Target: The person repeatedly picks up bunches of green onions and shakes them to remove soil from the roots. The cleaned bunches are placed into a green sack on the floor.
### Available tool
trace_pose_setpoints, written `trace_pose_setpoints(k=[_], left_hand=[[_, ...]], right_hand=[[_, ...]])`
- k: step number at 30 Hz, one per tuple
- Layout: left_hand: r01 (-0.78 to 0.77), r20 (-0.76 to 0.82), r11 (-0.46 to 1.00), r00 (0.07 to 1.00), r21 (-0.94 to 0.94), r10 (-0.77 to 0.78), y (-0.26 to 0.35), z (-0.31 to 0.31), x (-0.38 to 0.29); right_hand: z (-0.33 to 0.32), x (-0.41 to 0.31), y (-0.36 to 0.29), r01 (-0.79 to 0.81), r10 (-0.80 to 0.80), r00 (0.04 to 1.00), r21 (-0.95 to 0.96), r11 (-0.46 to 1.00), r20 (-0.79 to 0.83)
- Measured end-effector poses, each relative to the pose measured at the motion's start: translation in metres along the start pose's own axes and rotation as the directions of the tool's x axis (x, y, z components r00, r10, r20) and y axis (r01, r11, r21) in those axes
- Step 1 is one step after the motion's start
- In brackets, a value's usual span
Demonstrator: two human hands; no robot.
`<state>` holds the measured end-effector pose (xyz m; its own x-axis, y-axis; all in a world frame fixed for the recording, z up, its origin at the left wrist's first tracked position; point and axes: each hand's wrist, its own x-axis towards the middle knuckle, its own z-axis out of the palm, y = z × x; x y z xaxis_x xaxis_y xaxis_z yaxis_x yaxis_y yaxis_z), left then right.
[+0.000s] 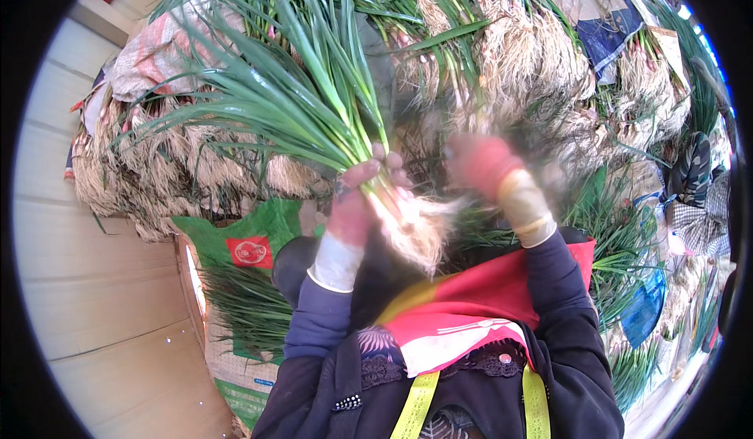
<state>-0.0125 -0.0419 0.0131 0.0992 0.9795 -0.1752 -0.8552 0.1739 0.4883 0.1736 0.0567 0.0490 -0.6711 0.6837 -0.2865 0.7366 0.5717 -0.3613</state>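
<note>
My left hand (367,183), in a stained glove with a pale cuff, grips a bunch of green garlic plants (347,127) just above the pale bulbs. The long leaves fan out up and to the left, and the whitish roots (420,233) point down to the right, slightly blurred. My right hand (482,159), in a reddish glove with a cream cuff, is raised to the right of the bunch, apart from it. Motion blur hides its fingers, so I cannot tell whether it holds anything. A red and yellow apron (482,286) covers my lap.
A large heap of rooted plants (517,56) spans the far side, with a woven sack (170,45) upon it. Cut leaves (253,303) lie on a green printed sack (235,224) at left. More greens (617,250) and blue plastic (644,309) are at right. A panelled surface (106,262) borders the left.
</note>
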Motion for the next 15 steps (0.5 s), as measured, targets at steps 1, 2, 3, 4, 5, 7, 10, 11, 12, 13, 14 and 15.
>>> trace_pose_setpoints(k=[1,2,3,4,5,7,10,11,12,13,14,15], left_hand=[[0.016,0.034,0.999,0.999,-0.038,-0.014,-0.001,0.001,0.0],[0.021,0.07,0.997,0.997,-0.075,-0.015,-0.002,0.002,-0.001],[0.033,0.094,0.995,0.995,-0.097,-0.024,-0.002,0.004,0.0],[0.01,0.028,0.999,1.0,-0.052,-0.008,-0.003,0.007,0.0],[-0.004,-0.011,1.0,1.0,-0.008,0.004,-0.004,0.01,-0.001],[-0.032,-0.084,0.996,0.996,0.086,0.039,-0.005,0.015,-0.003],[-0.006,-0.222,0.986,0.974,0.166,0.043,-0.004,0.02,-0.003],[0.011,-0.214,0.986,0.977,0.167,0.026,-0.003,0.02,-0.002],[-0.056,-0.186,0.987,0.979,0.149,0.083,-0.003,0.02,-0.001],[-0.076,-0.172,0.985,0.98,0.152,0.102,-0.002,0.019,-0.001],[-0.075,-0.179,0.983,0.978,0.165,0.105,-0.002,0.018,0.0],[-0.045,-0.228,0.982,0.97,0.185,0.088,-0.003,0.017,-0.001]], right_hand=[[-0.001,0.004,0.001,-0.033,0.064,0.994,0.323,0.946,-0.086],[-0.003,0.009,-0.002,-0.076,0.193,0.972,0.607,0.791,-0.131],[-0.004,0.015,-0.009,-0.01,0.141,0.984,0.754,0.657,-0.11],[-0.004,0.02,-0.018,0.005,0.119,0.99,0.864,0.504,-0.075],[-0.005,0.027,-0.028,0.069,0.037,0.996,0.945,0.321,-0.085],[-0.008,0.035,-0.043,0.026,0.12,0.99,0.932,0.361,-0.074],[-0.017,0.046,-0.055,-0.114,0.195,0.981,0.855,0.506,0.016],[-0.02,0.048,-0.054,-0.154,0.198,0.978,0.863,0.482,0.064],[-0.021,0.05,-0.055,-0.148,0.196,0.979,0.861,0.487,0.057],[-0.021,0.049,-0.052,-0.085,0.23,0.971,0.809,0.582,-0.064],[-0.02,0.046,-0.049,0.023,0.216,0.951,0.747,0.665,-0.222],[-0.017,0.042,-0.047,0.057,0.193,0.96,0.812,0.581,-0.205]])
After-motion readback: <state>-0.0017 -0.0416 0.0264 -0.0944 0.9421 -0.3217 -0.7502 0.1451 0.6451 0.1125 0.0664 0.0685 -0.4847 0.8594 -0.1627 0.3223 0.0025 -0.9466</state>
